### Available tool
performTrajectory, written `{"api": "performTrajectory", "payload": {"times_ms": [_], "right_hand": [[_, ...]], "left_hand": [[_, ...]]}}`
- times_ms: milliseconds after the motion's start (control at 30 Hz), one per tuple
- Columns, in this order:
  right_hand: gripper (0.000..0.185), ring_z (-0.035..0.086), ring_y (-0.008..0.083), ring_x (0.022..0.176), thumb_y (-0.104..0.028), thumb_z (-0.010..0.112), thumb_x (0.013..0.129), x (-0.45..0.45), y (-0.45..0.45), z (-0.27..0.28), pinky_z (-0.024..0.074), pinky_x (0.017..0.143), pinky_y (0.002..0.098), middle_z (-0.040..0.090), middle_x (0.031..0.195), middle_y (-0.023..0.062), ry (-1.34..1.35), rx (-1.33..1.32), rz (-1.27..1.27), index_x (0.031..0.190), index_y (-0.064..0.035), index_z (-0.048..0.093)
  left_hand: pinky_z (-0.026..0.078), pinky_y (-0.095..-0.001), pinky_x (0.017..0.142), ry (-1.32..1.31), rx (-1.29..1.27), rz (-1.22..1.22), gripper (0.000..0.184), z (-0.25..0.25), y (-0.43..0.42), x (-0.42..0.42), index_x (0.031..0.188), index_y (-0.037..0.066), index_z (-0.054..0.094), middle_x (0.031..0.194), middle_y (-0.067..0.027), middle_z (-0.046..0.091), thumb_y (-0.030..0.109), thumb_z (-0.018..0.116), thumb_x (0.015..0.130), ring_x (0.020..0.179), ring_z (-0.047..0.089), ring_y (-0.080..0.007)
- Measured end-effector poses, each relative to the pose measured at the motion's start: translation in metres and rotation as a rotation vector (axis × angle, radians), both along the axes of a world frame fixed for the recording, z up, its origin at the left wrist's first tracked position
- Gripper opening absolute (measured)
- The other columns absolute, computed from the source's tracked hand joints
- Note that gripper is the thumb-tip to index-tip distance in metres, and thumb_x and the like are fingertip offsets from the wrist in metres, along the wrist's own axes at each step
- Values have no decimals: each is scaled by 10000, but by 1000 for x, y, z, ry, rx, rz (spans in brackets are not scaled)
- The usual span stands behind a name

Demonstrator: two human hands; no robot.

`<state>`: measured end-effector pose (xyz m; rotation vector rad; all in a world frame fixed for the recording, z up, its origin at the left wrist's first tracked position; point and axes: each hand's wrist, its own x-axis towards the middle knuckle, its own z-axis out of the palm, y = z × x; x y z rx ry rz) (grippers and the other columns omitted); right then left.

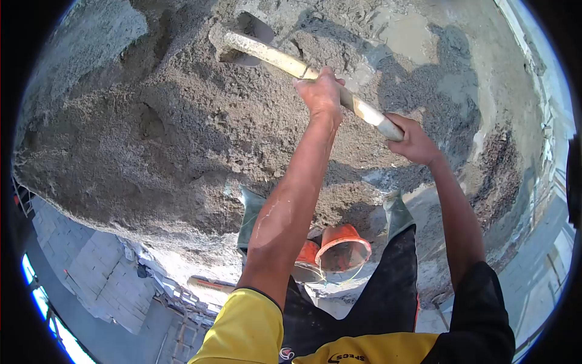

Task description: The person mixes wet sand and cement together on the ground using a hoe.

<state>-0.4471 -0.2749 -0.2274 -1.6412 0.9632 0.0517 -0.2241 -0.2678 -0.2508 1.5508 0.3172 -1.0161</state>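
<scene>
A hoe with a pale, mortar-stained handle (270,56) slants across the upper middle of the view. Its blade, partly hidden, sits in the grey-brown heap of sand mix (200,121) at the handle's upper-left end. My left hand (322,92) is closed around the middle of the handle. Farther along to the right, my right hand (415,139) grips the handle's butt end. Wet, darker mix (403,82) lies to the right of the heap, beyond my hands.
Two orange buckets (344,246) stand between my legs, close to my boots (397,213). Stacked pale blocks (115,273) are at the lower left, below the heap's edge. Dark gravel (500,176) lies at the right.
</scene>
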Motion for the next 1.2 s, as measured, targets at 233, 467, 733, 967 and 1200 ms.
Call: {"api": "performTrajectory", "payload": {"times_ms": [233, 467, 733, 967, 1200], "right_hand": [[557, 667, 417, 937, -89, 683, 792, 255, 117, -88, 517, 794, 491, 660, 1010, 253, -12, -6, -207, 1287, -14, 440], [195, 603, 150, 600, -69, 692, 816, 267, 128, -119, 482, 509, 327, 624, 791, 86, -269, 1014, -535, 955, -26, 562], [137, 482, 99, 447, -83, 662, 867, 172, 119, -60, 425, 424, 267, 545, 679, 24, -427, 1275, -779, 944, -20, 567], [273, 486, 97, 448, -55, 662, 845, 55, 87, 16, 411, 409, 269, 529, 668, 38, -251, 1193, -696, 1083, -2, 540], [424, 473, 123, 394, -45, 696, 775, -5, 123, 27, 388, 384, 277, 495, 631, 46, -426, 1254, -614, 1155, 4, 515]], "left_hand": [[520, -355, 525, -421, 23, -181, 199, -51, 38, 206, 1003, 29, 460, 712, -83, 555, 78, 585, 856, 581, 582, -192], [558, -378, 596, -389, 436, -742, 388, -144, 44, 207, 1169, -32, 477, 844, -173, 662, 119, 599, 832, 689, 666, -239], [523, -369, 936, -373, 675, -967, 703, -101, 41, 109, 1369, -125, 303, 1187, -308, 611, 141, 620, 801, 1103, 653, -352], [481, -424, 973, -389, 470, -831, 660, -46, 33, 5, 1310, -166, 304, 1139, -345, 610, 161, 575, 805, 1088, 624, -435], [479, -476, 949, -383, 428, -808, 756, 7, 57, -50, 1418, -108, 227, 1099, -350, 623, 197, 613, 843, 1063, 626, -452]]}}
